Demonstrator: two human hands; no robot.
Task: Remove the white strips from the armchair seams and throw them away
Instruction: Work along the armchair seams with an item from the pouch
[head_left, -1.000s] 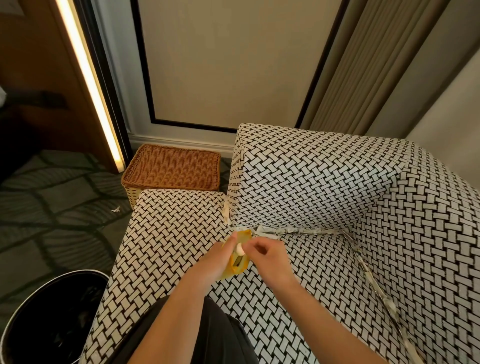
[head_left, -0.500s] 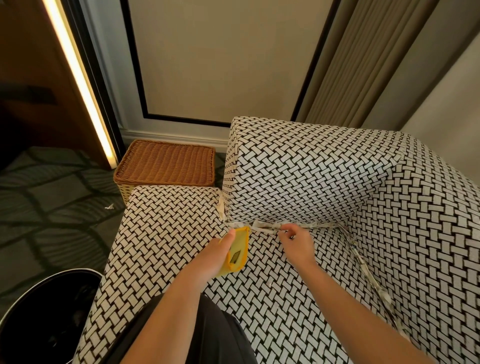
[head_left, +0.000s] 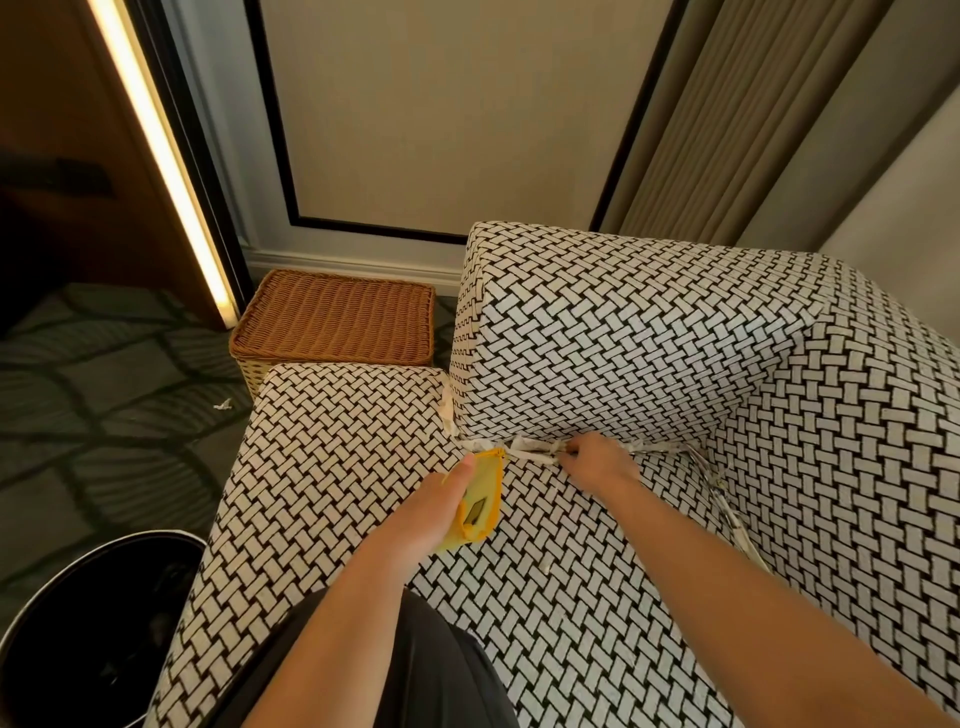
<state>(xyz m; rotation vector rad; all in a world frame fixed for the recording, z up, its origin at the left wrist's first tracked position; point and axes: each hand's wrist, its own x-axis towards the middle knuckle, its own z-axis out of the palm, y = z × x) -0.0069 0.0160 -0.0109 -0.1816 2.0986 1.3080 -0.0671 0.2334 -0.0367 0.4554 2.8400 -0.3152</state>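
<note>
The armchair (head_left: 597, 353) is covered in black-and-white woven-pattern fabric. A crumpled white strip (head_left: 530, 448) lies in the seam between the seat and the armrest block. Another white strip (head_left: 727, 506) runs along the seam on the right side, toward me. My right hand (head_left: 597, 460) pinches the strip in the back seam. My left hand (head_left: 441, 512) holds a yellow pouch (head_left: 480, 499) just left of it, over the seat. A short white strip (head_left: 445, 413) sticks out at the armrest's front corner.
A black round bin (head_left: 88, 623) stands on the floor at the lower left. A brown wicker basket (head_left: 337, 317) sits behind the seat's left end. A small white scrap (head_left: 223, 404) lies on the green patterned carpet. Curtains hang at the upper right.
My right hand left the yellow pouch, moved right to the back seam and took hold of the white strip there. My left hand stays on the pouch.
</note>
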